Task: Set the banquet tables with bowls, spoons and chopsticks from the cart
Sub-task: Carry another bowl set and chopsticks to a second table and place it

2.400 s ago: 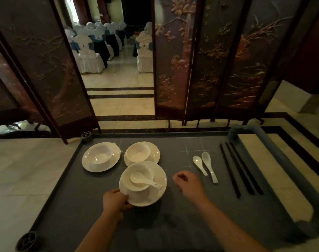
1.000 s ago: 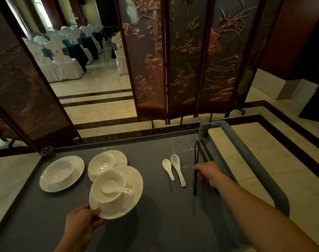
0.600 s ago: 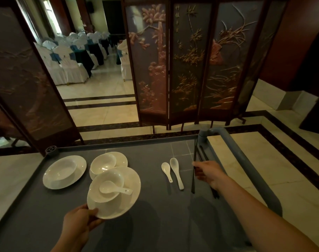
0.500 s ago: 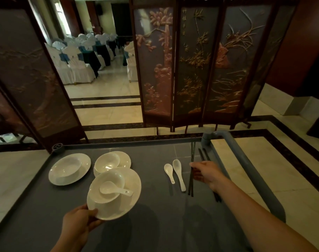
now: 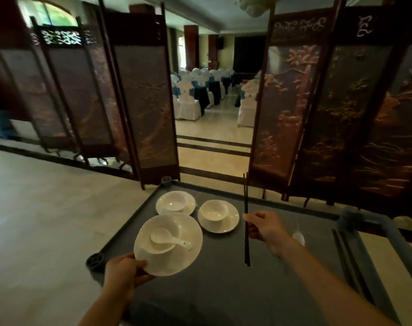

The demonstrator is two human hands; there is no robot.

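My left hand (image 5: 124,275) grips the near rim of a white plate (image 5: 174,260) lifted above the grey cart top (image 5: 223,290). On that plate sits a white bowl (image 5: 169,231) with a white spoon (image 5: 165,238) lying in it. My right hand (image 5: 265,228) pinches a pair of black chopsticks (image 5: 246,220), held almost upright above the cart. Two more bowls on plates stand on the cart behind: one at the far left (image 5: 175,203), one in the middle (image 5: 218,215). A white spoon (image 5: 298,238) shows past my right wrist. More black chopsticks (image 5: 346,257) lie at the cart's right side.
Carved folding screens stand left (image 5: 94,95) and right (image 5: 329,114) of the cart, with a gap between them. Through the gap lies the banquet hall with white-covered chairs (image 5: 188,100) and dark tables. The cart's handle bar (image 5: 374,229) runs along the right side. Pale floor spreads to the left.
My right hand has picked a pair of chopsticks off the cart and raised them upright. The left hand keeps the plate lifted. My view has swung left toward the gap in the screens.
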